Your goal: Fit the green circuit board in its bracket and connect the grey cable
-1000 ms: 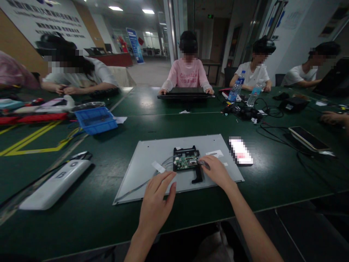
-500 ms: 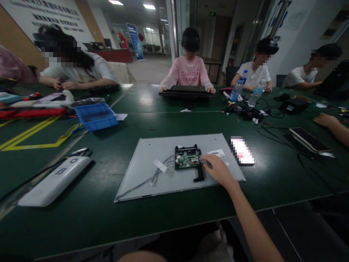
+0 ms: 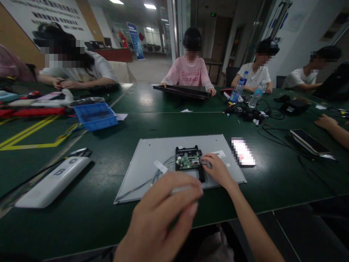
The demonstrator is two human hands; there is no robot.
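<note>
A grey metal panel (image 3: 152,151) lies flat on the green table in front of me. On it sits a small green circuit board (image 3: 187,162) in a black bracket (image 3: 201,176), with thin wires (image 3: 160,171) running left. My right hand (image 3: 218,171) rests on the panel at the board's right edge, fingers pinched on a small dark tool or part I cannot make out. My left hand (image 3: 163,214) is raised close to the camera, fingers loosely curved and apart, holding nothing.
A white device (image 3: 51,185) lies at the left, a blue tray (image 3: 95,116) behind it. A phone (image 3: 242,153) lies right of the panel; another phone (image 3: 309,142), cables and water bottles (image 3: 238,87) sit further right. Several people sit around the table.
My left hand dropped out of view, then came back up large and near the camera. My right hand stayed at the board's right edge. The person opposite tilted their black panel.
</note>
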